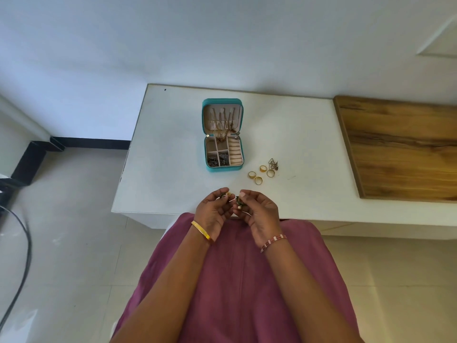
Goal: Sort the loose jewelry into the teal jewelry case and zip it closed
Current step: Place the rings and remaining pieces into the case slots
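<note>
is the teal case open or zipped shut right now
Open. The teal case lies on the table with its lid swung back, so its compartments and ring rolls show.

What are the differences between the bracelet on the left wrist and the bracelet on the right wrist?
The left bracelet is a plain, smooth gold band; the right bracelet is made of small beads in pink, white and dark red. The left bracelet is one solid colour, while the right bracelet shows stripes. Both sit close around the wrist, just below hands that pinch small jewelry pieces.
</note>
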Tool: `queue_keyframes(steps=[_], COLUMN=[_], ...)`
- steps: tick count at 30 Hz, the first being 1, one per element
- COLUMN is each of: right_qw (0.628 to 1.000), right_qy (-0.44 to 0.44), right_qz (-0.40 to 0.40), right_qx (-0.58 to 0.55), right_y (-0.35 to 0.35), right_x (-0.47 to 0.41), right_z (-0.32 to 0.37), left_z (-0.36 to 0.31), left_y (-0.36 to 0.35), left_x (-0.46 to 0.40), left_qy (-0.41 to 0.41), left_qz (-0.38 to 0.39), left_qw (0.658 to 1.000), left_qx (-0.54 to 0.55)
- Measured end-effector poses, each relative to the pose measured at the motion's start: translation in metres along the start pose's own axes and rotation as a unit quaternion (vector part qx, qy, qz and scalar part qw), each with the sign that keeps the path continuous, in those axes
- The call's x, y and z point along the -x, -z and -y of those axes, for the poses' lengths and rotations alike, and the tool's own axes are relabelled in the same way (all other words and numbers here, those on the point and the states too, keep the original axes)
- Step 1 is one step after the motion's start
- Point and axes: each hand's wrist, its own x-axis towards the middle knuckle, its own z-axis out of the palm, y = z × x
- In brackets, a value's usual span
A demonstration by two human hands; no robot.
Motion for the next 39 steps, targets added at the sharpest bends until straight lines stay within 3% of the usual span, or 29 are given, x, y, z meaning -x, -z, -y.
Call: queue_keyframes(steps=[9,23,39], right_qw=[0.995,0.993,0.962], right_qy=[0.03,0.05,0.124], right_qz=[0.017,0.018,0.036], right_qx=[0.092,0.101,0.243], right_y=[0.006,0.01,-0.019], right_x=[0.003,0.007,-0.016], right_z=[-0.002,0.0,0.008], left_z=[0.005,0.006,-0.012], left_y=[0.003,0.005,0.002], left_x=[0.013,0.017,0.002], left_qy=[-0.049,-0.046,-0.181], left_qz=[0.009,-0.008,-0.074], left_qw=[0.999,0.998,0.965], left_qx=[-0.016,0.042,-0.175])
